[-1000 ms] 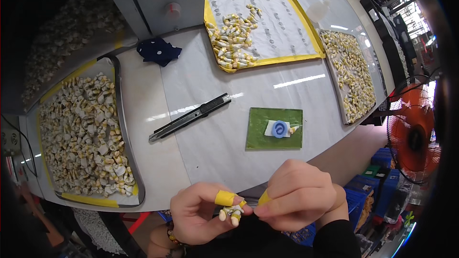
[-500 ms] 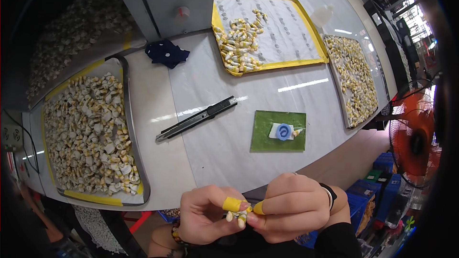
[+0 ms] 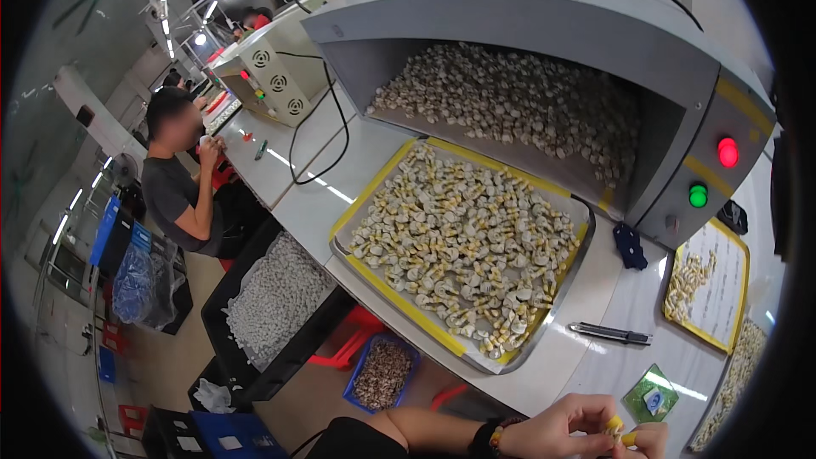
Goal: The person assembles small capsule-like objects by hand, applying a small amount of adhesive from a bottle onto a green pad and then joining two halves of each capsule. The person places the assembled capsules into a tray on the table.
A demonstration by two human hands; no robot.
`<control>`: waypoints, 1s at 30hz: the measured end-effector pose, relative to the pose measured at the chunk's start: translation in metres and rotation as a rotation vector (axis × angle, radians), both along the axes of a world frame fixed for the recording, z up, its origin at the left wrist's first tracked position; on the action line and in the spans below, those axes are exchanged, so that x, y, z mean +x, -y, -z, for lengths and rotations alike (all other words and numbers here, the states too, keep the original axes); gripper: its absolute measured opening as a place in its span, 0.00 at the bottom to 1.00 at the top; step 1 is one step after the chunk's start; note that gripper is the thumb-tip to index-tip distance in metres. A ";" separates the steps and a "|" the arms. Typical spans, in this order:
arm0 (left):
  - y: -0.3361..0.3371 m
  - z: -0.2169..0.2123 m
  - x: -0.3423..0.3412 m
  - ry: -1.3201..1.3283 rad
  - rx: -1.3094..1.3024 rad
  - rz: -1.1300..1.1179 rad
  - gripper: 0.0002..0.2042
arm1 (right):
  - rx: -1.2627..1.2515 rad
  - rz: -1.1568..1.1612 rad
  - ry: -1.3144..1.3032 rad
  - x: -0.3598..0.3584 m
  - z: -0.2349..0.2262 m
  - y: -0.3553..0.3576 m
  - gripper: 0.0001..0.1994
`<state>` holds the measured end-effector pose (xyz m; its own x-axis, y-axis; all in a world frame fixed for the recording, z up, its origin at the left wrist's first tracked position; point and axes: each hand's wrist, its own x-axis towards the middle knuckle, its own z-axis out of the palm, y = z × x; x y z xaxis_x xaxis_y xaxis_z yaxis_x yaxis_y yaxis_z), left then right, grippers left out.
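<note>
A small white-and-yellow piece (image 3: 614, 433) is pinched by the fingertips of the left hand (image 3: 551, 434). The right hand (image 3: 651, 439) is cut off by the lower edge; whether the piece is gripped by it also cannot be told. On the pale, glossy table (image 3: 597, 282), a grey machine (image 3: 518, 15) is placed. Three trays (image 3: 722, 279), one cutter (image 3: 609, 334) and one seated person (image 3: 181, 191) nearby are counted.

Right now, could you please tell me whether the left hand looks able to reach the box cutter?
Probably yes: the box cutter lies uncovered on the table ahead of the left hand, with nothing seen between them, though that hand holds a small piece.
</note>
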<state>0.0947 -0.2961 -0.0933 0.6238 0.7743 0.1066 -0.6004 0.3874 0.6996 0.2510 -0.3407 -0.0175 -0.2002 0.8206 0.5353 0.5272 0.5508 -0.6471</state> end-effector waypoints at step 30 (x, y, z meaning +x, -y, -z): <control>0.010 -0.025 -0.014 -0.050 0.013 0.239 0.06 | -0.369 -0.293 -0.379 0.014 -0.005 0.002 0.09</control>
